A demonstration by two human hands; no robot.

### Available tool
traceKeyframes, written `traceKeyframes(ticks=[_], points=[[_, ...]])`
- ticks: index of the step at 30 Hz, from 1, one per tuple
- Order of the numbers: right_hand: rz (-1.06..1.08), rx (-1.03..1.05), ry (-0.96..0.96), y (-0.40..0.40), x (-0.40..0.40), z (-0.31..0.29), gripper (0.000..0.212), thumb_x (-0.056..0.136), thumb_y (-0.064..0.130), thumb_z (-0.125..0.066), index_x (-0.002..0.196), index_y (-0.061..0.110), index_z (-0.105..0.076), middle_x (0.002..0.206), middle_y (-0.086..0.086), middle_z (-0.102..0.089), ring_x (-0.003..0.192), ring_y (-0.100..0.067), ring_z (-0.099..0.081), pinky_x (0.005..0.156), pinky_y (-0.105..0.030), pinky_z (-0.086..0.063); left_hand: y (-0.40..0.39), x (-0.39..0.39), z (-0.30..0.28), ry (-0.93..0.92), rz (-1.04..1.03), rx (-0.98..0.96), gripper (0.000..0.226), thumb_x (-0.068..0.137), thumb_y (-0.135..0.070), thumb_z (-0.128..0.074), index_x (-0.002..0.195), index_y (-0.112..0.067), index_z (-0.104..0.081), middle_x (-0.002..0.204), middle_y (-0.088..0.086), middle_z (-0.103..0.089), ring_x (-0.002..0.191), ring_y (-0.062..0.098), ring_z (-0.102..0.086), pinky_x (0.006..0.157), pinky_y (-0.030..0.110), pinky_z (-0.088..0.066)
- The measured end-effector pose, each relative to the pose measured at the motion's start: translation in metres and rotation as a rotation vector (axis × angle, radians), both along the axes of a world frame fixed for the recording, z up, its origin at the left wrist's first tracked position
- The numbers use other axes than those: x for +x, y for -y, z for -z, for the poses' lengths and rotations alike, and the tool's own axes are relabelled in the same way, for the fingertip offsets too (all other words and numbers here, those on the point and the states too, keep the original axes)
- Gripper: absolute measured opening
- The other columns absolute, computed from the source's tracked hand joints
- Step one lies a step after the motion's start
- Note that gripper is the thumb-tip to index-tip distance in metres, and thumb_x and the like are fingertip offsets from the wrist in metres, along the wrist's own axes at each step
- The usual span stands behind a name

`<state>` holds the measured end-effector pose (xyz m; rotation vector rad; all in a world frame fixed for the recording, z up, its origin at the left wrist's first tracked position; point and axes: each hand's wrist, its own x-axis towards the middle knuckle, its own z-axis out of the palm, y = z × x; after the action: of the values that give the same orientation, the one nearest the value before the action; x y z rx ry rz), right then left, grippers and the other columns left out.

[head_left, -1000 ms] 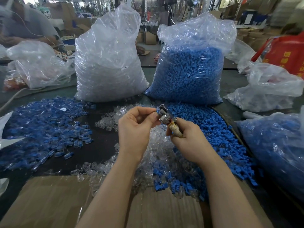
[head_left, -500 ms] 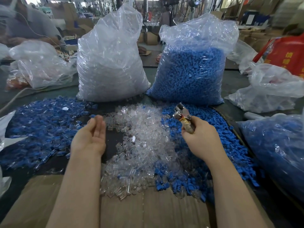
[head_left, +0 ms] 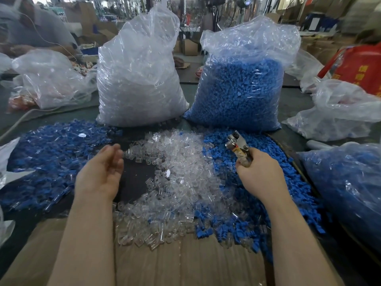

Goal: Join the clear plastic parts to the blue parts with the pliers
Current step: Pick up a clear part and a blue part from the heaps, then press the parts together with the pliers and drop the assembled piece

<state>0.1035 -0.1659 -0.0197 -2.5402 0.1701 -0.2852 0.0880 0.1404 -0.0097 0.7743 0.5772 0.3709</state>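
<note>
A workshop bench point(head_left: 296, 104) is carrying two tall bags behind loose heaps. The left hand point(head_left: 99, 174) is hovering with relaxed, empty fingers beside the clear parts point(head_left: 177, 162); the right hand point(head_left: 259, 174) is gripping the pliers point(head_left: 237, 144), tip raised over the blue parts point(head_left: 266, 149). Probably best is picking one clear piece, seating it squarely, then squeezing gently. The clear parts are looking like small glossy caps, centrally heaped.

the pliers point(head_left: 239, 147) handles are hidden inside the right hand point(head_left: 260, 174). the left hand point(head_left: 101, 172) fingertips are motion-blurred. the blue bag point(head_left: 350, 190) at right is cut by the edge.
</note>
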Motion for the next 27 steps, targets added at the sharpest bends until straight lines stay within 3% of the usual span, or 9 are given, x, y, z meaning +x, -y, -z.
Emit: traceKeyframes(ticks=[3, 7, 9, 11, 16, 20, 23, 27], points=[[0.014, 0.015, -0.001, 0.000, -0.001, -0.001, 0.004, 0.089, 0.029, -0.057, 0.087, 0.026, -0.055, 0.072, 0.006, -0.059, 0.064, -0.015, -0.054, 0.053, -0.030, -0.039, 0.021, 0.004, -0.001, -0.190, 0.235, 0.705, 0.015, 0.086, -0.010, -0.071, 0.095, -0.022, -0.073, 0.083, -0.004, -0.074, 0.077, 0.010, -0.065, 0.070, 0.025, -0.051], [0.048, -0.005, -0.025, 0.000, -0.002, -0.002, 0.005, 0.089, 0.027, -0.057, 0.086, 0.023, -0.054, 0.073, 0.005, -0.059, 0.063, -0.015, -0.052, 0.052, -0.030, -0.038, 0.044, 0.004, 0.008, -0.320, 0.414, 1.251, 0.011, 0.088, -0.019, -0.070, 0.090, -0.030, -0.072, 0.088, -0.010, -0.071, 0.081, 0.015, -0.066, 0.065, 0.027, -0.048], [0.075, -0.020, -0.034, 0.000, -0.003, -0.003, 0.010, 0.088, 0.025, -0.057, 0.081, 0.023, -0.051, 0.071, 0.004, -0.057, 0.061, -0.014, -0.050, 0.049, -0.028, -0.032, 0.051, 0.006, 0.013, -0.402, 0.442, 1.458, 0.012, 0.088, -0.023, -0.067, 0.098, -0.029, -0.071, 0.094, -0.007, -0.070, 0.087, 0.016, -0.065, 0.078, 0.032, -0.052], [0.109, -0.030, -0.039, 0.000, -0.004, -0.004, 0.015, 0.088, 0.023, -0.057, 0.077, 0.023, -0.047, 0.070, 0.002, -0.055, 0.060, -0.015, -0.048, 0.048, -0.028, -0.028, 0.057, 0.006, 0.017, -0.455, 0.478, 1.529, 0.018, 0.088, -0.021, -0.065, 0.105, -0.025, -0.070, 0.102, -0.001, -0.071, 0.094, 0.021, -0.065, 0.088, 0.038, -0.053], [0.235, -0.084, -0.060, 0.000, -0.008, -0.006, 0.012, 0.087, 0.022, -0.058, 0.081, 0.018, -0.047, 0.074, -0.002, -0.053, 0.059, -0.018, -0.042, 0.053, -0.032, -0.029, 0.056, 0.006, 0.015, -0.478, 0.485, 1.526, 0.011, 0.089, -0.022, -0.065, 0.098, -0.026, -0.070, 0.101, 0.000, -0.070, 0.094, 0.022, -0.064, 0.087, 0.040, -0.054], [0.316, -0.180, -0.113, -0.002, -0.010, -0.004, 0.019, 0.088, 0.025, -0.061, 0.097, 0.011, -0.051, 0.108, -0.013, -0.056, 0.068, -0.027, -0.042, 0.063, -0.034, -0.033, 0.057, 0.006, 0.015, -0.475, 0.485, 1.554, 0.004, 0.089, -0.022, -0.065, 0.089, -0.026, -0.066, 0.095, -0.001, -0.069, 0.091, 0.020, -0.062, 0.082, 0.036, -0.053], [0.354, -0.215, -0.209, -0.003, -0.010, 0.000, 0.032, 0.090, 0.026, -0.062, 0.113, 0.006, -0.053, 0.129, -0.017, -0.045, 0.065, -0.027, -0.040, 0.062, -0.036, -0.036, 0.057, 0.006, 0.016, -0.463, 0.478, 1.548, 0.008, 0.089, -0.022, -0.065, 0.097, -0.024, -0.066, 0.097, 0.000, -0.069, 0.092, 0.021, -0.062, 0.082, 0.036, -0.053], [0.331, -0.245, -0.271, -0.002, -0.012, 0.002, 0.034, 0.088, 0.028, -0.064, 0.112, 0.009, -0.051, 0.119, -0.015, -0.050, 0.070, -0.028, -0.044, 0.064, -0.036, -0.039, 0.054, 0.006, 0.017, -0.450, 0.504, 1.477, 0.025, 0.090, -0.019, -0.063, 0.114, -0.021, -0.067, 0.101, 0.000, -0.070, 0.093, 0.021, -0.063, 0.086, 0.038, -0.054]])
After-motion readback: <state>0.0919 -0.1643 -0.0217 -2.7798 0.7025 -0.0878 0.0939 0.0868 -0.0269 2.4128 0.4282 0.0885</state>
